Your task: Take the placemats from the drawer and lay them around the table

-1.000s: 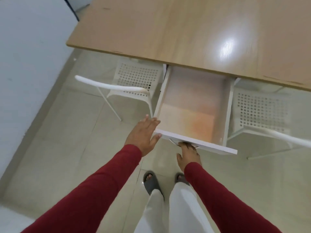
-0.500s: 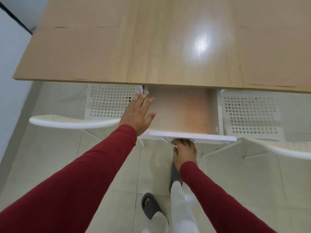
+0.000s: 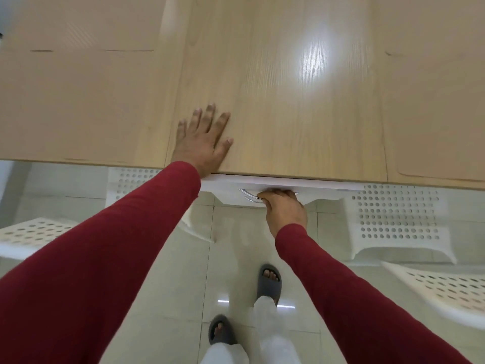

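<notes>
The white drawer front (image 3: 328,189) sits almost flush under the near edge of the wooden table (image 3: 288,114), and its inside is hidden. My right hand (image 3: 284,208) is closed on the drawer's metal handle (image 3: 248,194). My left hand (image 3: 203,140) lies flat on the tabletop just above the drawer's left end, fingers spread, holding nothing. A thin tan placemat (image 3: 435,114) with rounded corners lies on the table at the right. Faint edges at the left suggest another placemat (image 3: 78,106), nearly the table's colour.
Two white perforated chairs are tucked under the table, one to the left (image 3: 128,179) and one to the right (image 3: 399,216) of the drawer. Their backs (image 3: 31,232) (image 3: 433,285) stick out toward me. My feet in grey slippers (image 3: 269,282) stand on the pale tiled floor.
The drawer, open and empty a second ago, has slid in under the table with my right hand on its handle. My left hand moved from the drawer's corner up onto the tabletop.
</notes>
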